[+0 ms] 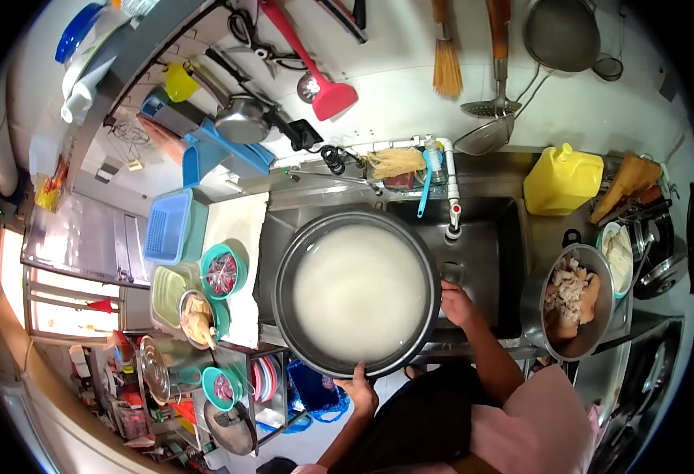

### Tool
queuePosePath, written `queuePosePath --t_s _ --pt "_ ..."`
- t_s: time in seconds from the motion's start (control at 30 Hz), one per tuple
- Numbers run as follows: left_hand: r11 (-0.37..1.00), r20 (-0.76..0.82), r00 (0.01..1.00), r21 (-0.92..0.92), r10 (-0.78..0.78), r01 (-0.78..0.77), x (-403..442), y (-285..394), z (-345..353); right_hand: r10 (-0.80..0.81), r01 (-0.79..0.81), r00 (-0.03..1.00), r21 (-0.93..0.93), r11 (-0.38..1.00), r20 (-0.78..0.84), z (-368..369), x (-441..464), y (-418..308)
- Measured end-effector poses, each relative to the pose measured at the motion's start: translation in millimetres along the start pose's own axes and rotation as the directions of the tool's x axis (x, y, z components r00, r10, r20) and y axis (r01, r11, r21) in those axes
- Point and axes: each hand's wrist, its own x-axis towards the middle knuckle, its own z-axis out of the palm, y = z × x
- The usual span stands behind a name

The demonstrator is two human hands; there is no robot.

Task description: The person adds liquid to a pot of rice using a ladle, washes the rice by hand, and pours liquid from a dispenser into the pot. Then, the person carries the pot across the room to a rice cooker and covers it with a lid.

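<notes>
A large round dark-rimmed pot (285,292) is tilted little or not at all over the left part of the sink counter. Cloudy whitish liquid (363,292) fills much of it; whether anything lies under the surface cannot be seen. My left hand (358,393) grips the near rim, thumb on top and fingers hidden beneath. At the pot's right side, my right hand (458,304) is closed on the edge, its fingers partly out of sight. Just right of the pot is the dark sink basin (489,268), with a white tap (453,217) above it.
A pot of meat pieces (572,304) and a yellow jug (564,180) stand on the right. Leftward are a blue basket (170,226) and a teal bowl (234,271) with a bagged item. Utensils, including a red spatula (335,99), hang on the wall.
</notes>
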Motion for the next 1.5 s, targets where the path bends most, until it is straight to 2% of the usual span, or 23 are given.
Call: queuePosePath --t_s 0.07,0.17,0.27,0.37,0.4,0.5,0.6,0.7,0.73,0.83,1.0,1.03,1.1,1.17,1.23,1.27,1.3,1.33,1.37,1.4,1.43,1.47,1.5 --pt "0.996 0.091 0.992 -0.025 0.089 -0.087 7 -4 -13 -0.056 0.056 0.998 -0.002 0.998 -0.013 5 9 -2" --pt "0.989 0.097 0.988 0.067 0.122 -0.129 19 6 -24 0.040 -0.038 0.998 -0.033 0.999 0.055 -2 51 -15" --pt "0.984 0.134 0.987 0.145 0.086 -0.106 38 27 -33 0.163 -0.176 0.981 -0.123 0.977 -0.107 17 80 -44" --pt "0.972 0.175 0.984 0.227 0.023 -0.063 60 49 -45 0.243 -0.264 0.963 -0.211 0.941 -0.118 31 89 -71" --pt "0.965 0.197 0.980 0.257 -0.003 -0.049 69 58 -47 0.171 -0.179 0.983 -0.159 0.971 -0.063 36 96 -68" --pt "0.933 0.247 0.968 0.357 -0.041 -0.051 95 84 -47 0.222 -0.242 0.967 -0.177 0.954 -0.128 51 103 -79" --pt "0.881 0.290 0.954 0.467 -0.077 -0.071 122 111 -43 0.232 -0.224 0.971 -0.126 0.966 0.054 38 131 -71" --pt "0.815 0.437 0.897 0.542 -0.064 -0.206 166 131 -42 0.203 -0.191 0.971 -0.100 0.976 0.123 35 135 -69" --pt "0.791 0.433 0.897 0.579 -0.090 -0.200 174 141 -35 0.167 -0.136 0.972 -0.184 0.974 0.166 33 132 -70" --pt "0.731 0.470 0.870 0.645 -0.149 -0.223 205 162 -17 0.157 -0.139 0.973 -0.113 0.984 0.167 26 136 -63" --pt "0.692 0.556 0.819 0.647 -0.141 -0.320 233 179 20 0.266 -0.263 0.956 -0.041 0.964 0.120 9 134 -60" --pt "0.677 0.564 0.821 0.640 -0.091 -0.364 234 178 23 0.347 -0.347 0.938 -0.053 0.936 -0.018 16 126 -66" --pt "0.733 0.489 0.863 0.539 0.128 -0.415 215 164 22 0.233 -0.266 0.957 -0.200 0.943 -0.173 28 105 -72" --pt "0.723 0.343 0.909 0.563 0.237 -0.401 199 135 -4 0.216 -0.254 0.953 -0.168 0.953 -0.212 26 92 -68" --pt "0.824 0.134 0.970 0.512 0.202 -0.242 132 111 -13 0.193 -0.214 0.965 -0.109 0.971 -0.176 11 75 -56" --pt "0.896 0.152 0.965 0.363 0.212 -0.254 113 82 -30 0.174 -0.183 0.978 -0.069 0.981 -0.117 0 66 -48" --pt "0.936 0.072 0.991 0.326 0.112 -0.130 72 70 -23 0.152 -0.153 0.987 -0.031 0.988 -0.058 -9 56 -41" --pt "0.966 0.099 0.995 0.253 0.020 -0.045 66 37 -44 0.029 -0.032 0.999 -0.124 0.992 -0.025 -14 41 -36" --pt "0.979 0.051 0.982 0.103 -0.181 0.175 27 46 -18 -0.083 0.087 0.996 -0.214 0.973 0.024 -16 24 -31" --pt "0.975 0.043 0.974 0.014 -0.224 0.223 18 34 -16 -0.117 0.126 0.992 -0.210 0.970 0.053 -15 15 -28" --pt "0.992 0.090 0.989 -0.030 -0.119 0.122 3 32 1 -0.150 0.164 0.985 -0.204 0.965 0.082 -16 5 -25" --pt "0.999 0.082 0.997 0.043 0.015 -0.019 10 13 -9 -0.113 0.122 0.990 -0.111 0.986 0.081 -16 2 -23" --pt "0.980 0.082 0.986 0.119 0.148 -0.158 18 0 -18 -0.144 0.155 0.986 -0.149 0.977 0.085 -31 3 -12"
